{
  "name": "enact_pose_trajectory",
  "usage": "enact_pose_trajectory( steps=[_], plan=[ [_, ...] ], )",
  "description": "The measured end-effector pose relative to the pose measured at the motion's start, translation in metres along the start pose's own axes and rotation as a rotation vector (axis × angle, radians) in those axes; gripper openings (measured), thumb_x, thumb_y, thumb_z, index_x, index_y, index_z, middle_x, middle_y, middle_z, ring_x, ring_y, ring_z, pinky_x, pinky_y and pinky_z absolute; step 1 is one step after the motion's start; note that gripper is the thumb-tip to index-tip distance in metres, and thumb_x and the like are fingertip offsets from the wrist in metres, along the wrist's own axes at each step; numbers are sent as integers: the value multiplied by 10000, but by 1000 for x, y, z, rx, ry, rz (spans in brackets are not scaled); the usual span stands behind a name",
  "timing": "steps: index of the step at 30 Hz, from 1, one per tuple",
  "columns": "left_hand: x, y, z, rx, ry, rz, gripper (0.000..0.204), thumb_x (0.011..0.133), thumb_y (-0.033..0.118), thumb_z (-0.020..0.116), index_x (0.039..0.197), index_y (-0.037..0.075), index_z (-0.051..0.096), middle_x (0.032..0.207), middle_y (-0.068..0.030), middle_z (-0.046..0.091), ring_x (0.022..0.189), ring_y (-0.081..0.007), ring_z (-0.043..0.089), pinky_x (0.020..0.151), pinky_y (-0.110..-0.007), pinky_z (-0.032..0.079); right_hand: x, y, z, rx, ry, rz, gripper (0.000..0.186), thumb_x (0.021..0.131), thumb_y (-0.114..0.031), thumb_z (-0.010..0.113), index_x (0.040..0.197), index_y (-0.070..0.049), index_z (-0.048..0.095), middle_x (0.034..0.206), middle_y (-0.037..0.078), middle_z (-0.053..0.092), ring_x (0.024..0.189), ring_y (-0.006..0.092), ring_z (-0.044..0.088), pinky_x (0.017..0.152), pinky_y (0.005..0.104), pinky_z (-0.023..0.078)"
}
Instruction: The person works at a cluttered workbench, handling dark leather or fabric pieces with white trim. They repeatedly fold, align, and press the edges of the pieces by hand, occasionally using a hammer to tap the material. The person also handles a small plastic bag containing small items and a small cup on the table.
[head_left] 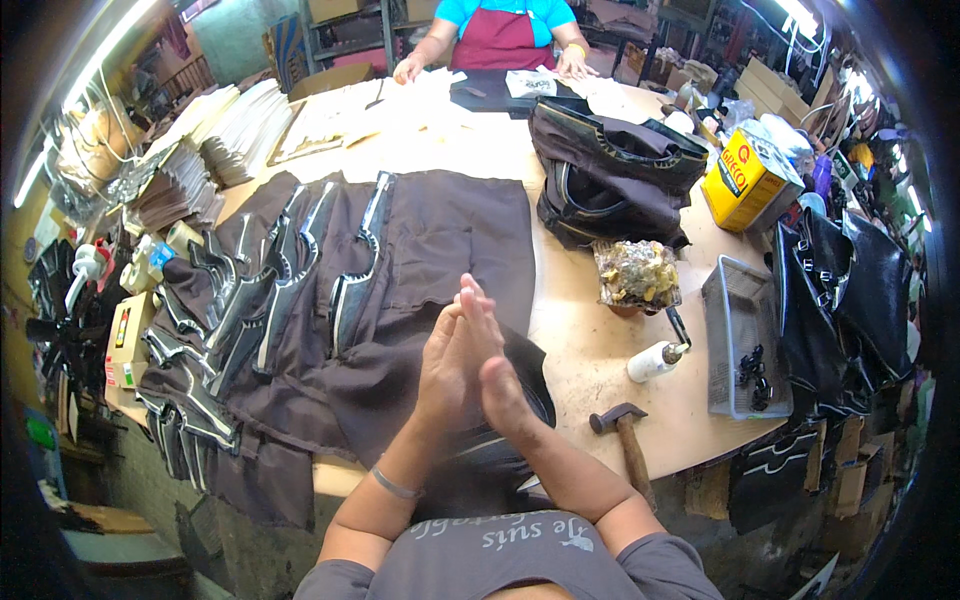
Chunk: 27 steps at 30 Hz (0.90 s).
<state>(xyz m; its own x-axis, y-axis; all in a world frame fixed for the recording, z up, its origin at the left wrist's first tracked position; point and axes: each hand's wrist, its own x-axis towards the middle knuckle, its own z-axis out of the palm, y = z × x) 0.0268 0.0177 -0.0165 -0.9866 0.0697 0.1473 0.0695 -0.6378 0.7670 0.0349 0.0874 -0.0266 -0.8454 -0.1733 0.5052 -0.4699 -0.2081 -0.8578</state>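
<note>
Palm to palm, my left hand (440,365) and my right hand (502,395) meet above the near part of the table. Their fingers are stretched out and point away from me; nothing shows between them, though the palms themselves are hidden. Below and beyond them spreads dark brown fabric (440,220). Black curved trim pieces (362,265) with pale, notched edges lie in overlapping rows on the fabric to the left. A hammer (628,440) rests to the right of my right forearm, its handle toward me. Past it stands a white bottle (655,362) with a dark top.
On the right are a yellow can (735,180), a grey mesh basket (745,340), a lump crusted with yellowish glue (637,275), and a stack of dark sewn pieces (610,170). Black bags (850,290) hang beyond the basket. Paper stacks (250,130) lie far left. Another person (505,30) works opposite.
</note>
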Motion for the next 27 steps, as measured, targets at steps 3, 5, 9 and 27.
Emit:
enact_pose_trajectory(
  steps=[3, 5, 9, 27],
  plan=[
    [-1, 11, 0, -74, -81, 49, 247, 943, 249, 373, 975, 51, 518, 806, -7, 523, 676, -92, 495, 613, -207, 420, 0, -12, 1, 232, -61, 82, 768, 839, -632, 202, 1383, -91, 178, 1442, 169, 25, 1332, 302, -6, 1051, 391, -4],
    [-2, 8, -12, 69, -10, 115, 308, 938, 319, 368, 874, 54, 512, 732, -16, 511, 627, -92, 490, 556, -211, 411, -2, -16, 9, 68, -66, -7, 784, 838, -635, 200, 1380, -68, 172, 1445, 162, 15, 1333, 283, -49, 1048, 404, -31],
    [0, 18, -15, 0, -129, 85, 364, 934, 360, 352, 824, 43, 493, 700, -37, 489, 619, -107, 475, 563, -210, 396, -8, -14, 18, -54, -59, -95, 796, 839, -631, 209, 1371, -39, 185, 1448, 139, 22, 1332, 257, -76, 1049, 411, -44],
    [-6, 19, -21, 402, -106, 15, 363, 914, 347, 397, 917, 3, 516, 803, -73, 513, 710, -128, 491, 661, -256, 419, -11, 1, 16, -192, -13, -4, 810, 819, -643, 284, 1376, -64, 180, 1428, 181, 69, 1324, 329, 22, 1053, 423, 67]
  ],
)
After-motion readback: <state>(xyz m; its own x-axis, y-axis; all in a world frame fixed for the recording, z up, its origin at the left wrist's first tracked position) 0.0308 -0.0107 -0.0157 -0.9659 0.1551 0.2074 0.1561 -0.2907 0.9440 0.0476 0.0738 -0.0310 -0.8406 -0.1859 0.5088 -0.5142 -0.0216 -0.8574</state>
